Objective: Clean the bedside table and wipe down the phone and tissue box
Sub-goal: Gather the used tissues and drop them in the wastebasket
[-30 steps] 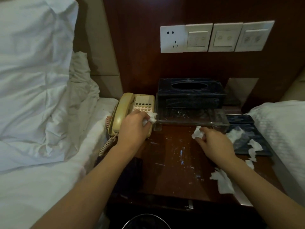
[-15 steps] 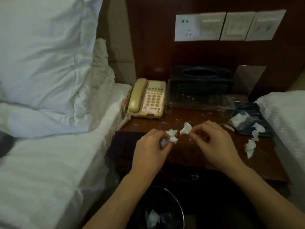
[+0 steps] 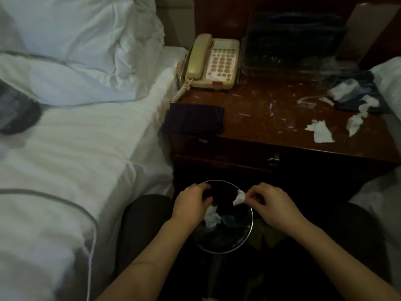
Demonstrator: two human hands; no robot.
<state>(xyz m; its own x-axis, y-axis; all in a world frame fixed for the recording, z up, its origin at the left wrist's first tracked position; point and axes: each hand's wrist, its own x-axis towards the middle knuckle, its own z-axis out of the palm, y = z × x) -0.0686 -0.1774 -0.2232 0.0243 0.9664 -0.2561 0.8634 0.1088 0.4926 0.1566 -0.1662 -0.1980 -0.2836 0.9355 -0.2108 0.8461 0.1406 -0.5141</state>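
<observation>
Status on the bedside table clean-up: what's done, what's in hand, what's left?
Done: some tissue wads already lie in the bin.
In hand: right hand pinches a scrap over the bin; left hand sits at the rim, apparently empty.
Left: torn tissue pieces and white flecks remain on the table; no sign the phone or tissue box has been wiped.

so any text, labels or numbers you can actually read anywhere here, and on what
None can be read.
phone keypad: the keys and the strip above them carry marks, all too blurred.
tissue box: dark, no lettering visible.
torn tissue scraps on the bedside table: blank.
</observation>
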